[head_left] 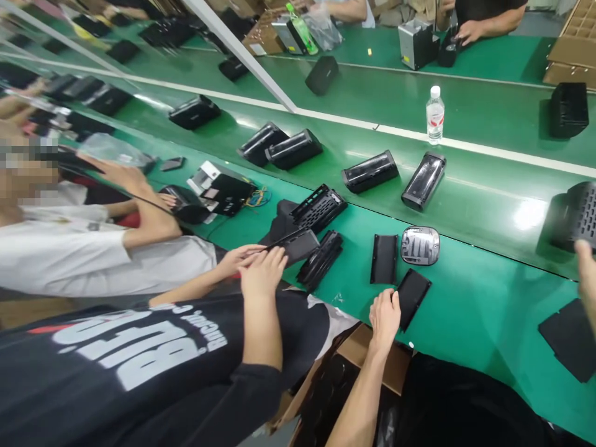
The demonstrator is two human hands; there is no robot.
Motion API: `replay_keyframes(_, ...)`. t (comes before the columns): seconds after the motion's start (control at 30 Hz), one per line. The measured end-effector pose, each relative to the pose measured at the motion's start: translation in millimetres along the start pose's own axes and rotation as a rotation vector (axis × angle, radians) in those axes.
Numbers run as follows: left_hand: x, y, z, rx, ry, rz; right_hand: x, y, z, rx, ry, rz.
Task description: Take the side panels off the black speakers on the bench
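My left hand (385, 320) is at the near edge of the green table, its fingers closed on the left edge of a black rectangular panel (413, 299). Beside that panel lies a second black panel (384, 259). A rounded cover with a shiny, ribbed inside (420, 245) rests just beyond them. At the right picture edge, my right hand (587, 276) is largely cut off, with one fingertip at the bottom of a black perforated housing (580, 214). Whether it grips the housing cannot be made out.
A co-worker's hands (261, 267) hold a black part (300, 245) on my left, near a slotted black frame (321, 208). Glossy black units (423, 180) and a water bottle (435, 116) stand on the green belt. Flat black sheets (570, 338) lie right; an open carton (358, 354) is below.
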State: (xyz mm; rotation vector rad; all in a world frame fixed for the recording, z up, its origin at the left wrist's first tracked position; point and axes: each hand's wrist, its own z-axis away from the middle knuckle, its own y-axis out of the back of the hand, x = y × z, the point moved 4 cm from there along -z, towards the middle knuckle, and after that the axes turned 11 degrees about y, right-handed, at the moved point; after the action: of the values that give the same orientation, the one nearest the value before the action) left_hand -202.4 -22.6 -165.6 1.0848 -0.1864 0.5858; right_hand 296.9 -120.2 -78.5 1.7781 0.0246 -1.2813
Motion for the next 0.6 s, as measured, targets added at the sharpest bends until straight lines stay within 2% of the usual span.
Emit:
replay_keyframes(0.07,-5,-8.9,1,-0.022,-0.010,0.009,-31,-44,33,-0.093,0.090,-0.057)
replay_keyframes(0.13,-10,-15.4,1,-0.041,-0.025,0.027,-67,-108,60,-0.304,0.224,-0.175)
replay_keyframes(0.23,-11,-19.4,1,-0.053,-0.054,0.069,-118,-195,79,-0.520,0.357,-0.347)
replay_keyframes(0.3,-9,-18.9,2,-0.062,-0.078,0.114,-142,-230,77,-0.587,0.386,-0.446)
replay_keyframes(0.33,-7,-18.3,3,-0.072,-0.090,0.144,-150,-238,73,-0.601,0.384,-0.485)
replay_keyframes(0.4,-4,-17.0,7,-0.104,-0.105,0.217,-156,-235,64,-0.602,0.353,-0.541)
replay_keyframes(0.47,0,-16.2,12,-0.151,-0.103,0.306,-153,-209,55,-0.584,0.292,-0.576)
replay_keyframes(0.53,5,-16.3,17,-0.219,-0.085,0.405,-143,-165,46,-0.568,0.221,-0.601)
replay_keyframes(0.6,12,-16.8,22,-0.305,-0.062,0.511,-132,-107,40,-0.552,0.153,-0.621)
